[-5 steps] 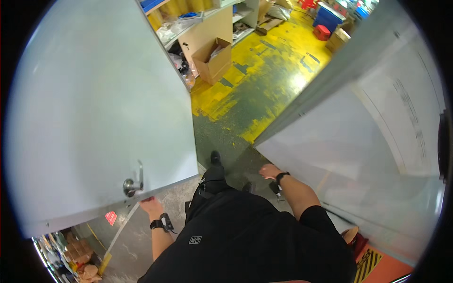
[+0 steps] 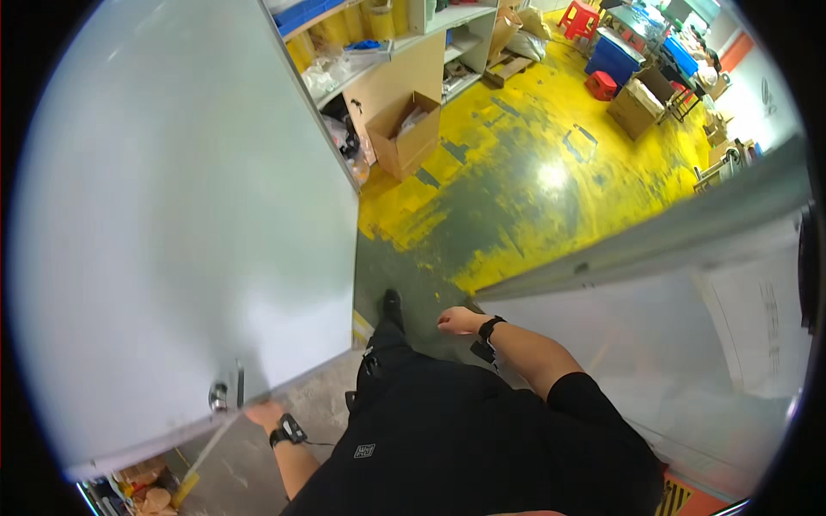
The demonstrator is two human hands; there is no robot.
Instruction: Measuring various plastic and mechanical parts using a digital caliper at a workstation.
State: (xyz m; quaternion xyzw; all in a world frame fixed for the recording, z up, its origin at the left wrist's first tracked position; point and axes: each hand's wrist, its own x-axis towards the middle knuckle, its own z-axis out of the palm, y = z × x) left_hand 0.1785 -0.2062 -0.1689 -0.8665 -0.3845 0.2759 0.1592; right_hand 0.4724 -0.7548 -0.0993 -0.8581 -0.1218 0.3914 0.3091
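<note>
On my left stands a pale grey door (image 2: pixel 198 232) with a metal lever handle (image 2: pixel 220 396) near its bottom edge in view. My left hand (image 2: pixel 267 414) is at that edge, just beside the handle. Its fingertips are hidden by the door, so its grip cannot be made out. My right hand (image 2: pixel 462 321) hangs in front of my body with its fingers curled in and nothing seen in them. It is close to the edge of a second pale door panel (image 2: pixel 619 327) on the right. Both wrists wear black straps with small devices.
Beyond the doorway lies a worn yellow and green floor (image 2: pixel 482 206). A cardboard box (image 2: pixel 403 142) stands by shelving (image 2: pixel 465 52) at the far left. Farther off are a red stool (image 2: pixel 601 85), a blue bin (image 2: pixel 614 53) and another carton (image 2: pixel 637 107).
The left door and its handle sit lower and farther left in view. The right panel's edge has dropped, showing more of the room. My right hand has moved left across my body.
</note>
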